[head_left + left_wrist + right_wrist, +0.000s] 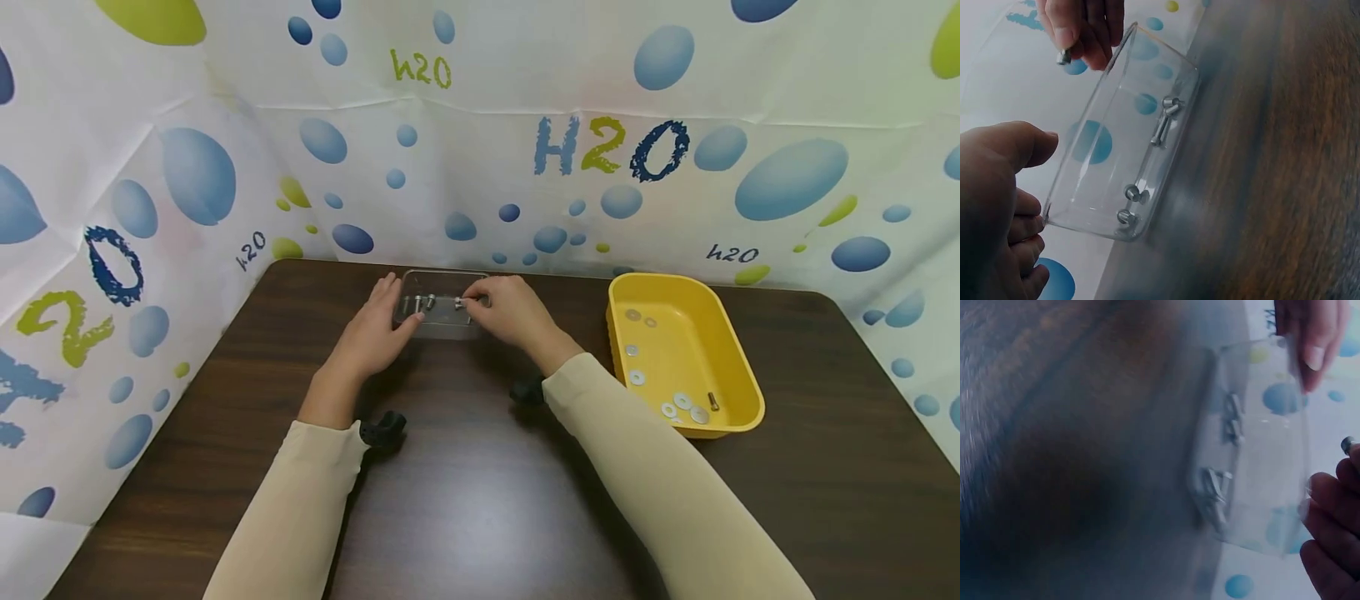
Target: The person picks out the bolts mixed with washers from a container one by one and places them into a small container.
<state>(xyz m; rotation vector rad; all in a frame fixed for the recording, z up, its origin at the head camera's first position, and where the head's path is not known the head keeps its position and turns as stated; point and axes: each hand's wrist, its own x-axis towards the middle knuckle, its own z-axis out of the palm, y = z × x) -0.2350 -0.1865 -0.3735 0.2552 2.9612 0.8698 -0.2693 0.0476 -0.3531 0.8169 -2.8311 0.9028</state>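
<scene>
A clear plastic box [442, 332] stands near the table's far edge, with several metal bolts [1132, 192] lying on its bottom. My left hand [372, 333] rests along the left side of the box. Its fingers lie against the corner and the thumb is stretched out toward the near side. Over the right part of the box, my right hand [513, 312] pinches a small metal bolt [1064, 57] between thumb and fingertips. In the right wrist view the tip of this bolt [1348, 445] sticks out from the fingers, above the rim.
On the right stands a yellow tray [738, 367] holding several flat washers [637, 377] and one bolt [713, 402]. The dark wooden table [465, 508] ends at a white patterned sheet [480, 192] behind the box and on the left.
</scene>
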